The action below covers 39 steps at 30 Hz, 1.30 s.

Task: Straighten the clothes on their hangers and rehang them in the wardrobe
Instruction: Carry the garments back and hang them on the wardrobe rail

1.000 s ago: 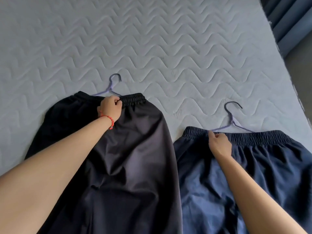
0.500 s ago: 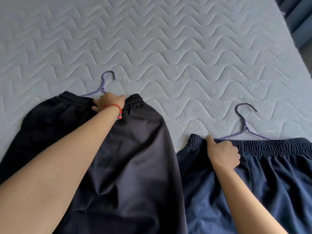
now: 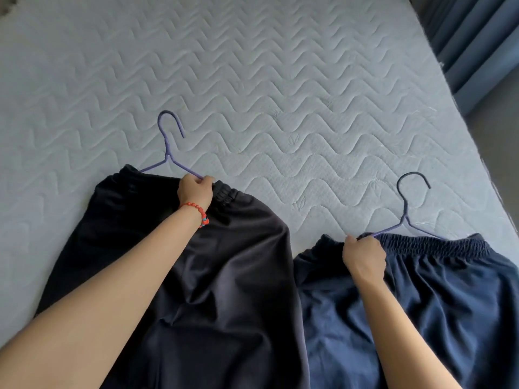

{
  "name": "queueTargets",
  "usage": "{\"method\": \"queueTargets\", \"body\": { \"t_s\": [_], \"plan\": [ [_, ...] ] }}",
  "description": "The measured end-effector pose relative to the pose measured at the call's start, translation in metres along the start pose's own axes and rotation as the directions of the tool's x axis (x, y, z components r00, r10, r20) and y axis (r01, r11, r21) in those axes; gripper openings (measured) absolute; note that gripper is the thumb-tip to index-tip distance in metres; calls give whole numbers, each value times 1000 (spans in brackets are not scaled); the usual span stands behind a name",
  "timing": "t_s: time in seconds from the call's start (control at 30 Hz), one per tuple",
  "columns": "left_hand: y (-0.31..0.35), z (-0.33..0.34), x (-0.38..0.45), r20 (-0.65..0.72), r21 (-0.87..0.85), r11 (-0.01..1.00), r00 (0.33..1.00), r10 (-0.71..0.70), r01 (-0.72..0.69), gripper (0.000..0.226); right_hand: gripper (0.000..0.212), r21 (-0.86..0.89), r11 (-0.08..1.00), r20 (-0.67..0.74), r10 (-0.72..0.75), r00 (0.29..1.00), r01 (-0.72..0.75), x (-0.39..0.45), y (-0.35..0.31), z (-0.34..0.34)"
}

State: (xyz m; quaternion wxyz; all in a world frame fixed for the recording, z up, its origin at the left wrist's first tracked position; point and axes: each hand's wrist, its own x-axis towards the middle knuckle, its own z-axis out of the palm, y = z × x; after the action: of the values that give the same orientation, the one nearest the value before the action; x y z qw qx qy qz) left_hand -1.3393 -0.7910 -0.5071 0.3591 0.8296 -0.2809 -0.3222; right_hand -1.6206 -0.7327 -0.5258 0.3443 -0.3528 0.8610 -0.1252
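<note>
On the quilted mattress [image 3: 280, 80] lie two garments, legs cut off by the lower frame edge. The left hand [image 3: 195, 190] grips the black trousers [image 3: 213, 276] and purple hanger [image 3: 168, 153] at the waistband; the right hand [image 3: 364, 255] clenches the navy trousers [image 3: 449, 304] beside their hanger [image 3: 405, 214]. Both hangers' lower bars are hidden inside the cloth.

Single head-worn wide-angle view, looking forward and steeply down from close above a pale grey quilted mattress [image 3: 280, 80] that fills most of the frame. Both forearms enter from the bottom edge, near the lens. Straight edges bow toward the frame margins. Blue pleated curtain [image 3: 477, 37] and a strip of floor occupy the upper right corner.
</note>
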Motion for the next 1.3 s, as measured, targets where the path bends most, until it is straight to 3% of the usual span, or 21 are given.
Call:
{"method": "queueTargets", "body": {
  "t_s": [0.27, 0.6, 0.77, 0.97, 1.1, 1.3],
  "plan": [
    [41, -67, -51, 3, -217, 976, 999, -33, 33, 18, 30, 206, 975, 22, -92, 996, 85, -62, -17, -69],
    [141, -166, -137, -41, -289, 955, 998, 58, -67, 17, 33, 165, 921, 39, -364, 931, 353, -154, -75, -170],
    [172, -223, -190, -63, -272, 957, 994, 90, -103, 22, 24, 121, 847, 31, -525, 851, 518, -206, -114, -229],
    [190, -310, -247, -205, -135, 975, 968, 146, -175, 38, 26, 120, 732, 28, -678, 735, 670, -279, -156, -277],
    [187, -386, -272, -320, -69, 974, 930, 184, -216, 28, 14, 138, 635, 13, -769, 639, 760, -331, -180, -283],
    [159, -505, -314, -436, 1, 982, 883, 172, -190, 35, 16, 206, 495, 54, -867, 496, 844, -425, -207, -264]
  ]
}}
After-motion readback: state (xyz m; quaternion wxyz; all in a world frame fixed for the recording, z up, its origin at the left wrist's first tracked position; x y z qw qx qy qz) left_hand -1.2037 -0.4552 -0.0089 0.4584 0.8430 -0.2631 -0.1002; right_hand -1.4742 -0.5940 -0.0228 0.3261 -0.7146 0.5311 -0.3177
